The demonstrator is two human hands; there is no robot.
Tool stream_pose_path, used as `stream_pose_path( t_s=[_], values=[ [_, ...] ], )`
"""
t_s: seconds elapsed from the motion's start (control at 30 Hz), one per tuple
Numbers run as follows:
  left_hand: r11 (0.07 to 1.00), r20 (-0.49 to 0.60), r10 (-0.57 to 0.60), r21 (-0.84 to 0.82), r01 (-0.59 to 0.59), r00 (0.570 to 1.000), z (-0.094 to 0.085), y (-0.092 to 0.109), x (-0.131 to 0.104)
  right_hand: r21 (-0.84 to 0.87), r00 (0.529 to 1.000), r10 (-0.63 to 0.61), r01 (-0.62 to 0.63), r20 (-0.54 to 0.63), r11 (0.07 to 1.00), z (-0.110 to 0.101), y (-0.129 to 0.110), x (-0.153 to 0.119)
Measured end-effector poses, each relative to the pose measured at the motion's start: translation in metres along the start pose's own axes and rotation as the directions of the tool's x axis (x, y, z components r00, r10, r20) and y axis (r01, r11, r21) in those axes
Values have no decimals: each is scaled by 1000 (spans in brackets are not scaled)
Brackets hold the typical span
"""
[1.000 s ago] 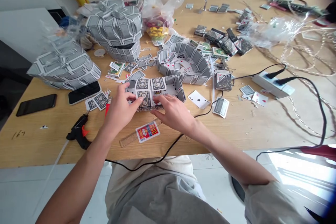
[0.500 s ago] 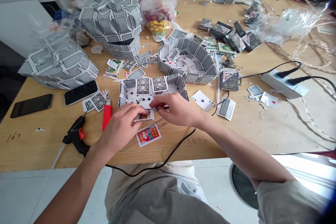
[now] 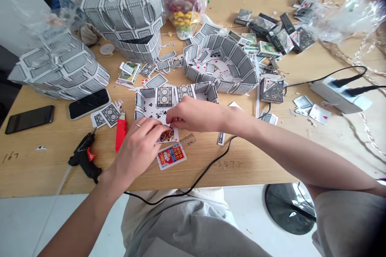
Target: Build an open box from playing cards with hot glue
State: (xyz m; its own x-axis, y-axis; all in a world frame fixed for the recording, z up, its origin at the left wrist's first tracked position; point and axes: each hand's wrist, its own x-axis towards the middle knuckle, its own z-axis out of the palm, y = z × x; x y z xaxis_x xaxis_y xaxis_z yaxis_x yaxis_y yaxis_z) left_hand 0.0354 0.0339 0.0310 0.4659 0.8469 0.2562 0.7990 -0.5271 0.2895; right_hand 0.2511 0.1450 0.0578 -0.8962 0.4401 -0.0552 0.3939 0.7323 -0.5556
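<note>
In front of me is a shallow rectangular box made of playing cards, with two patterned cards folded over its far wall. My left hand is closed on a face playing card at the box's near side, its fingers over the card's left part. The fingers of my right hand are pinched together at the upper edge of that same card, and their tips are partly hidden. Just below lie a red and blue card and a clear ruler.
A black glue gun, a red cutter and two phones are on the left. Behind stand card-covered boxes and an open curved card tray. A power strip sits right; a black cable crosses the front.
My view has shifted slightly. My right hand has moved a little left along the card's upper edge, its forearm lying flatter across the table. My left hand stays on the card.
</note>
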Motion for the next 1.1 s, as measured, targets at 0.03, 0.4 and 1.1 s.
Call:
stream_pose_path(
  t_s=[0.03,0.4,1.1],
  values=[
    [1000,6,-13,-5,13,1000,0,0,1,-23,1000,6,-6,5,1000,-1,-2,0],
    [996,36,-93,12,93,995,-3,1,11,-172,998,43,-36,38,984,5,-8,-1],
    [956,158,-295,49,291,942,24,42,-50,53,978,-2,14,-209,998,22,-3,-26]
  ],
)
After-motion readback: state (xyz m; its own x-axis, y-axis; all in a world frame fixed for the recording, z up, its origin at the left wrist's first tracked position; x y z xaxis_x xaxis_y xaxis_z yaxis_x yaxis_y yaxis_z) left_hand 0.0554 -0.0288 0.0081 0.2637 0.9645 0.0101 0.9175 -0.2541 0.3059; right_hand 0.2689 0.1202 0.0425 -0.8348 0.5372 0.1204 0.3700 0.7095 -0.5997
